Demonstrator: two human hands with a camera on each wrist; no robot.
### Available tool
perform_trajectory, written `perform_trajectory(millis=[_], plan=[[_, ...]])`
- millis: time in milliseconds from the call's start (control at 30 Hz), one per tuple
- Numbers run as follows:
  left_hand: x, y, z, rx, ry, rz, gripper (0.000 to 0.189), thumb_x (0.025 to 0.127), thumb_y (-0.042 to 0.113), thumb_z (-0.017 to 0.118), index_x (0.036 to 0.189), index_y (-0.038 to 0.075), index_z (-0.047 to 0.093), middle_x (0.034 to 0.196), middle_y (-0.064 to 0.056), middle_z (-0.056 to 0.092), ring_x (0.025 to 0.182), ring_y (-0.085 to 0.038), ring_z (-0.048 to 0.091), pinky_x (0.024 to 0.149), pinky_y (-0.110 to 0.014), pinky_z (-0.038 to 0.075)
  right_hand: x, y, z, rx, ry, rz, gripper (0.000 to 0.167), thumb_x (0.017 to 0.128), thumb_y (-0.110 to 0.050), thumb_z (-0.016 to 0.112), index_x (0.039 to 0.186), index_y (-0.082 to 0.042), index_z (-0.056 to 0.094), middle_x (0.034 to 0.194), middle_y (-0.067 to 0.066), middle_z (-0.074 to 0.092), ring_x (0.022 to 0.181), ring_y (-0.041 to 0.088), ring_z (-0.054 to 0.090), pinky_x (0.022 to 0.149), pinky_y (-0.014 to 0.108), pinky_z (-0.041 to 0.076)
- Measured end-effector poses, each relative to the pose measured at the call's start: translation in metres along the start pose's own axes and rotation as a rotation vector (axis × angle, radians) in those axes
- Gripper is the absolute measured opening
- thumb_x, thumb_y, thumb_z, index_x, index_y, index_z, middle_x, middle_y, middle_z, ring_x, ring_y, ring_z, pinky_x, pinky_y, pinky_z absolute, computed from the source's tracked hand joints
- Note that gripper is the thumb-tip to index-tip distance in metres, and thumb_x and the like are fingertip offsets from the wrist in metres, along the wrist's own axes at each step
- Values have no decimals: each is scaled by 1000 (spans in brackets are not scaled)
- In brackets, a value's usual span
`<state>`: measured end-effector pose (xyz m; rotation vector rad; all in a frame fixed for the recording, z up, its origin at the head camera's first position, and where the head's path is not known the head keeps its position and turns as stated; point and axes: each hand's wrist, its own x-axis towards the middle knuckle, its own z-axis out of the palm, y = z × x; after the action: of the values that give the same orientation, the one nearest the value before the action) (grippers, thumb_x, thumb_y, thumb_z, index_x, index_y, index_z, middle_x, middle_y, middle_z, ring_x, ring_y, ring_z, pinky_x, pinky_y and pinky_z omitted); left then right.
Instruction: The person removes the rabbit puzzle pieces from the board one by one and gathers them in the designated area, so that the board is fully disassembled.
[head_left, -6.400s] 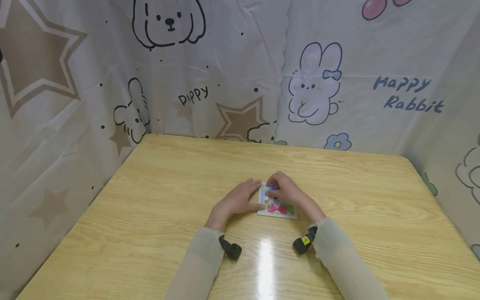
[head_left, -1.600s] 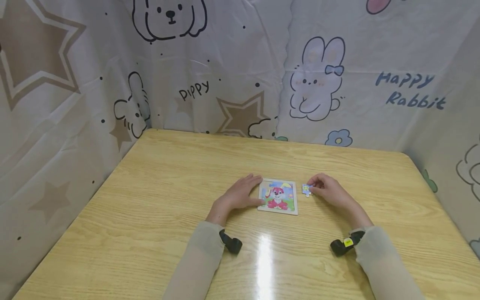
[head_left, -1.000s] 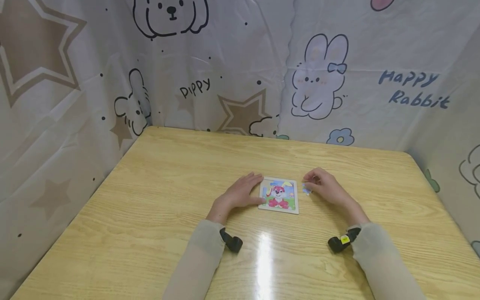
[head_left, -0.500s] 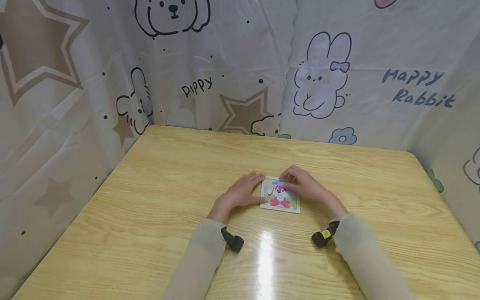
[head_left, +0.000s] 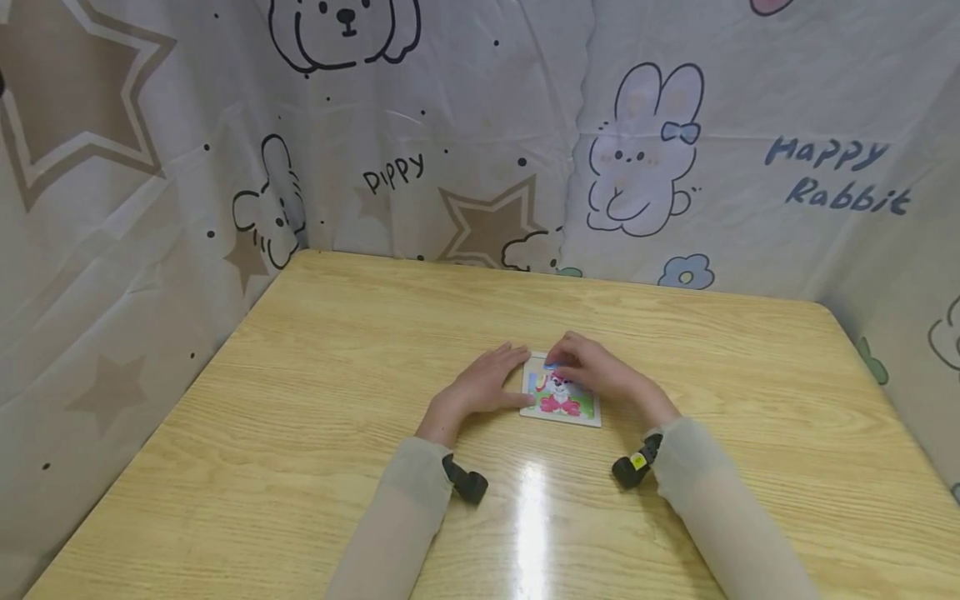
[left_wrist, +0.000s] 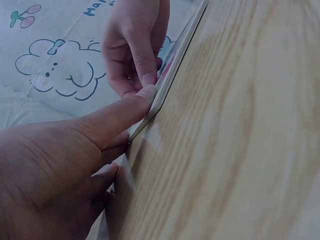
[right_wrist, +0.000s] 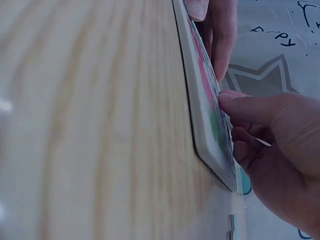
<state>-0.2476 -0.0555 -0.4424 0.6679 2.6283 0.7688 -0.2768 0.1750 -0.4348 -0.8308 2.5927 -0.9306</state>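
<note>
A square jigsaw puzzle point(head_left: 561, 406) with a pale frame and a pink rabbit picture lies on the table. My left hand point(head_left: 480, 387) rests along its left side, fingers straight at the top corner and thumb on the lower left of the frame. Over the upper part of the puzzle, my right hand point(head_left: 592, 367) pinches a small puzzle piece, mostly hidden by the fingers. In the right wrist view, the right thumb point(right_wrist: 250, 107) and curled fingers are right at the puzzle's face. The left wrist view shows the left thumb point(left_wrist: 125, 112) on the frame's edge.
The wood-grain table point(head_left: 375, 333) extends around the puzzle on all sides. A cloth printed with cartoon animals and stars point(head_left: 487, 217) hangs behind and beside it. A black wrist camera point(head_left: 468, 483) sits at the left cuff, another camera point(head_left: 633, 468) at the right.
My right hand has brought the puzzle piece leftward from the table beside the puzzle to its upper part, shifting slightly further left in the last half second. My left hand has stayed in place.
</note>
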Motion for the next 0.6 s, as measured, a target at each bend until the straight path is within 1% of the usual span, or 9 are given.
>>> perform_trajectory(millis=[133,233,333,467,600], plan=[[0,0,0,6,0,0,80,91,46,65,155,15,29,164,-1,25,155,-20,11,129,-38,9,1,-2,-1,-13,-6,-3,17,96,-6,59,112,-3,65,105,11,58,97,20,57,88,33,52],[0,1,1,5,-1,-1,80,91,46,66,155,15,29,164,-1,25,155,-19,11,129,-37,9,1,-4,-1,-13,-2,1,17,95,-5,59,111,-2,64,105,11,57,100,22,56,91,36,51],[0,1,0,2,-2,-1,80,91,46,66,155,15,29,164,-1,25,155,-19,11,129,-37,9,1,-6,0,-34,13,8,17,94,-5,60,110,-4,65,106,10,57,104,23,52,94,37,48],[0,1,0,2,-1,-1,80,91,46,66,155,15,29,164,-1,26,155,-19,11,129,-37,9,1,-7,1,-98,47,-7,15,93,-5,62,108,-4,66,104,10,57,104,24,47,92,37,44],[0,1,0,-1,2,2,80,91,46,66,155,15,30,163,-1,26,155,-19,11,129,-37,9,1,-8,2,-122,64,-13,16,91,-4,64,107,-4,66,103,9,57,104,25,47,93,39,45]])
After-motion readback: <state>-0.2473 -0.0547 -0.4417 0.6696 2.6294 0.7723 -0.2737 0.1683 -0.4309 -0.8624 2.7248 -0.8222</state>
